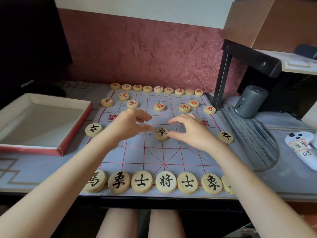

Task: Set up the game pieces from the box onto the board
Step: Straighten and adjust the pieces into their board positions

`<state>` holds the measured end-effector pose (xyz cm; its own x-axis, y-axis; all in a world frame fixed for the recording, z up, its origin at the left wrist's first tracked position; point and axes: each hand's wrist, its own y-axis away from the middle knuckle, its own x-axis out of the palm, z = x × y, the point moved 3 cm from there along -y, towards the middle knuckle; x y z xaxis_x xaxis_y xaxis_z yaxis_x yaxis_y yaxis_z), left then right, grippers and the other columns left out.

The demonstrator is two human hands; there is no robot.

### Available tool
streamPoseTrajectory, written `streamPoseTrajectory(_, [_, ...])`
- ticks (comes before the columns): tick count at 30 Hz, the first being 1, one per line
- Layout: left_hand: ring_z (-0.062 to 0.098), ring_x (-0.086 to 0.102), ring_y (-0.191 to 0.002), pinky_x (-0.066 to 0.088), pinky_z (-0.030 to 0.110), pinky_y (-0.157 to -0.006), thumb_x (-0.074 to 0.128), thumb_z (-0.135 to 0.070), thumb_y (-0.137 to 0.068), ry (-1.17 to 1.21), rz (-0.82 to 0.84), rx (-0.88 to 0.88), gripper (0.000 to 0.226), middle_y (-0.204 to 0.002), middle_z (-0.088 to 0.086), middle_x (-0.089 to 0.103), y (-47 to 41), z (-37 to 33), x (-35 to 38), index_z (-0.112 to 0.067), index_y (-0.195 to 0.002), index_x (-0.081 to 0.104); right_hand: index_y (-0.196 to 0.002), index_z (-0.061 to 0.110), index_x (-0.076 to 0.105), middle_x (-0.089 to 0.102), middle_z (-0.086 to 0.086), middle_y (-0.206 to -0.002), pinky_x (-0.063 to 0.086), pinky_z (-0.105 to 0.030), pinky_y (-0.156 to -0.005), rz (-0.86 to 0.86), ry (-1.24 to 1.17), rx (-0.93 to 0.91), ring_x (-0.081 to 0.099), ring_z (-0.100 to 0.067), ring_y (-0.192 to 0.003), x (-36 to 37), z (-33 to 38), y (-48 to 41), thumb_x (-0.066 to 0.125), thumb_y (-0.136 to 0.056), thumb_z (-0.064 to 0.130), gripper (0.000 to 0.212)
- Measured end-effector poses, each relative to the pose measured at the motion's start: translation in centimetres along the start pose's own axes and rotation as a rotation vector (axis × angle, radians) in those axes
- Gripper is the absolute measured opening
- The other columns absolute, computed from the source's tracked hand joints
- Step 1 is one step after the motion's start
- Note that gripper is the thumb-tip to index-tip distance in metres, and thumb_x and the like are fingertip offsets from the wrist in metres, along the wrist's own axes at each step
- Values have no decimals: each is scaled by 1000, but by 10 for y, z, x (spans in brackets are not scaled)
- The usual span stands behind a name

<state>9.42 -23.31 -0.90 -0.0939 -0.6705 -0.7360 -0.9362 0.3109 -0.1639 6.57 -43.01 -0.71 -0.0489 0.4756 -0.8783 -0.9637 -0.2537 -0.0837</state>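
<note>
Board (154, 152) lies on a cloth-covered table (34, 170) by red wallpaper (137, 48); left hand (130, 124), right hand (190, 130): grip released.

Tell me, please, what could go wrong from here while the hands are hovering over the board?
1. The right hand has its thumb at the edge of the middle black soldier piece; a nudge could push it off its crossing.
2. Both forearms pass over the near row of black pieces at the edge of the table; pulling back might knock one off.
3. The cloth board looks creased; a dragged wrist may shift it.
</note>
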Motion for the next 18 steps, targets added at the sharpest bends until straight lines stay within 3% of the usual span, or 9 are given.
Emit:
streamPoseTrajectory(3, [10,61,-95,43,17,-83,73,-21,-78,-21,-36,-28,33,-107,-1,68,8,15,-14,-16,-110,66,-124,31,54,44,3,-128,29,-34,-106,15,-45,0,33,-17,-128,9,15,-9,64,-83,41,44])
streamPoseTrajectory(5, [11,62,-94,44,19,-83,72,-20,-79,-42,-56,-42,32,-106,-2,68,17,25,-26,-15,-110,66,-123,32,54,46,5,-125,32,-35,-106,28,-79,-17,38,-15,-126,15,25,-14,65,-82,42,44])
streamPoseTrajectory(7, [10,62,-94,46,21,-85,71,-21,-79,-52,-82,-66,32,-103,-5,67,29,34,-37,-16,-110,65,-124,28,55,45,10,-116,32,-27,-102,51,-111,-44,41,-10,-123,20,38,-18,67,-82,39,45])
streamPoseTrajectory(9, [9,61,-92,42,20,-82,71,-21,-79,-54,-110,-90,32,-100,-7,65,43,43,-47,-17,-110,65,-125,27,55,44,10,-113,33,-24,-98,76,-117,-63,44,-9,-121,26,50,-23,68,-82,37,46])
streamPoseTrajectory(14, [-2,52,-74,37,8,-66,73,-17,-77,-150,-110,-98,38,-103,-7,63,78,64,-62,-21,-113,63,-131,26,51,48,-1,-131,35,-30,-102,113,-66,-79,43,-15,-125,47,70,-40,69,-82,33,53])
streamPoseTrajectory(18, [1,51,-77,39,4,-68,73,-12,-77,-157,-56,-28,43,-108,-13,55,89,68,-56,-22,-116,61,-131,30,50,47,-3,-136,37,-39,-106,143,-33,-82,42,-19,-128,62,79,-53,69,-80,38,55])
